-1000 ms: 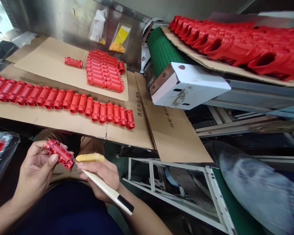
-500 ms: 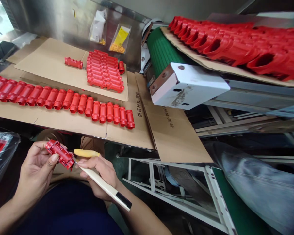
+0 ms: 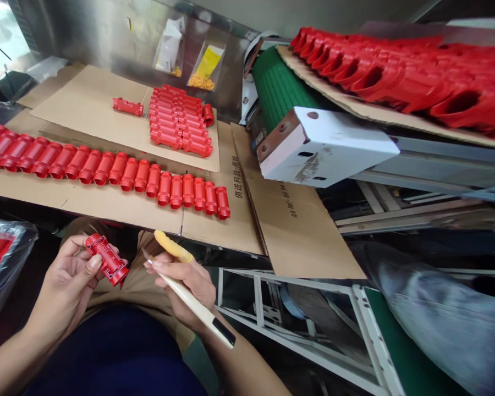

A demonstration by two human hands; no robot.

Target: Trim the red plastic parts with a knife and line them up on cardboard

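Note:
My left hand (image 3: 72, 280) is closed around a red plastic tubular housing (image 3: 108, 261), tilted, with a recessed panel outlined by a rim facing up. In my right hand (image 3: 190, 283) is a knife (image 3: 198, 308) with a cream handle, a black butt end and a small pointed metal blade. A yellow finger cot (image 3: 173, 246) covers the index finger, which sticks out from the handle. The blade tip is apart from the red housing, a short gap to its right. Both hands are above my lap, in front of the bench edge.
A long row of red housings (image 3: 127, 173) lies on cardboard (image 3: 119, 203); a second group (image 3: 177, 121) lies behind. To the right, a conveyor end (image 3: 325, 146) carries more red housings (image 3: 396, 77). Plastic bags with yellow pieces (image 3: 206, 66) lie behind. A lined bin (image 3: 14, 247) stands left; a denim-clad leg (image 3: 441, 308) shows right.
My right hand has drawn the knife away from the housing, to the right. My left hand keeps hold of the housing, and the view has shifted slightly.

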